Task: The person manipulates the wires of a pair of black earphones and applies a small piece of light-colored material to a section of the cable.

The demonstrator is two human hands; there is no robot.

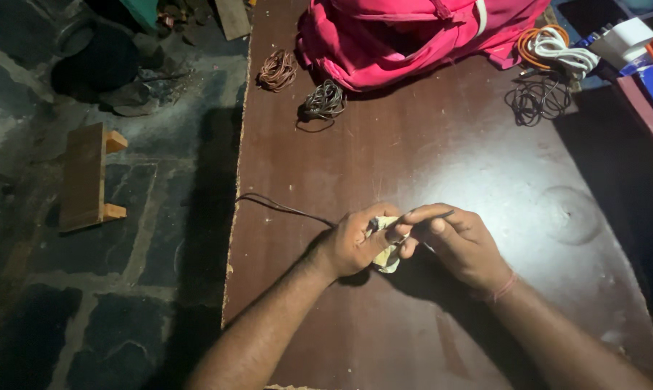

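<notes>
A person is working at a dark brown table, both bare hands meeting above its near half, under a pool of light. Well beyond the fingers, at the far edge, a pink bag is lying open. Further off, to the right of the fingertips, a coil of white and orange cable is sitting beside a loose tangle of black cord. Far ahead and to the left of the fingers, two small wire coils are resting apart from each other, one copper-coloured, one grey.

The right hand is curling nearly closed, its thumb and forefinger pinching a thin dark wire whose short end is poking out just past the fingertip. The left hand is folding closed around a crumpled scrap of pale yellowish paper or cloth, pressing it against the wire right between the two sets of fingers. From the left hand's fingers the wire is trailing away leftward across the tabletop to its edge. The fingertips of both hands are touching or nearly touching at the scrap.
</notes>
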